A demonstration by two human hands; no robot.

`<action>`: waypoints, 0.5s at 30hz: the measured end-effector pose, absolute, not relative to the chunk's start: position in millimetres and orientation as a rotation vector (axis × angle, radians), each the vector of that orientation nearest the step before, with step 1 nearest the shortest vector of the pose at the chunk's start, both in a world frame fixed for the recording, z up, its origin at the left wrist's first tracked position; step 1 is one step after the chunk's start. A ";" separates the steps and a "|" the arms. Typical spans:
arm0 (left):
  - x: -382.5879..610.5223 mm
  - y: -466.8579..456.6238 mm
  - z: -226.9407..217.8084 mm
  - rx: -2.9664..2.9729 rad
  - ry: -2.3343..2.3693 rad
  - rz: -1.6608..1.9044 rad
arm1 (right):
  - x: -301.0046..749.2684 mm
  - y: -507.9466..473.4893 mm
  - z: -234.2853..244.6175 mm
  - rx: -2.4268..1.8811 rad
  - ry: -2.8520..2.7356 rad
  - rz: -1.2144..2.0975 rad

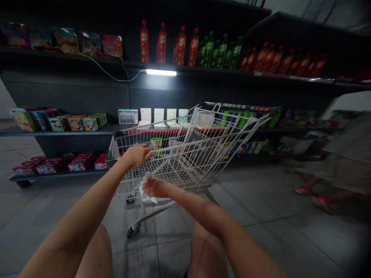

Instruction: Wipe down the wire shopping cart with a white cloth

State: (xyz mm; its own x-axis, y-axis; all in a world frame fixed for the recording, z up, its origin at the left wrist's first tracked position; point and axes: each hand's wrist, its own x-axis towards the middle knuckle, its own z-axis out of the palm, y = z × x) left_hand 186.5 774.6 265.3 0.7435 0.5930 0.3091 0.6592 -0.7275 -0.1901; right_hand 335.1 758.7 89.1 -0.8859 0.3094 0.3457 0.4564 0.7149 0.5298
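Observation:
A wire shopping cart (pixel 185 154) stands on the tiled floor in front of me, its basket tilted toward the shelves. My left hand (pixel 137 154) is closed over the cart's near top rim. My right hand (pixel 155 187) is closed on a white cloth (pixel 145 193) pressed against the cart's wire side, lower down. My bare knees show at the bottom of the view.
Dark store shelves (pixel 66 132) run across the back, with boxed goods on the left and red and green drink bottles (pixel 185 46) on top. Another person (pixel 339 166) in a striped top and red shoes walks at the right.

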 end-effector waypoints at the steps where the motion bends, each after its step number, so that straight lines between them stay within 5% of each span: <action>1: 187.7 776.4 263.7 -2.656 -1.006 -0.330 | 353.7 753.7 90.8 -0.590 -2.712 -0.930; 11: 189.9 781.0 255.2 -2.563 -1.100 -0.341 | 427.8 694.7 204.0 -1.117 -1.847 -0.969; 15: 188.9 780.7 256.6 -2.550 -1.128 -0.321 | 421.1 719.3 230.9 -1.238 -2.021 -0.927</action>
State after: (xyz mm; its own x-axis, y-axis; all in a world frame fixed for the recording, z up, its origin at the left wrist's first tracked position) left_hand 188.9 780.7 256.6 0.6605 0.6724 0.3341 0.7475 -0.6305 -0.2089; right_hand 421.1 719.3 230.9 -0.3951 0.5015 0.7697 0.9105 0.3250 0.2556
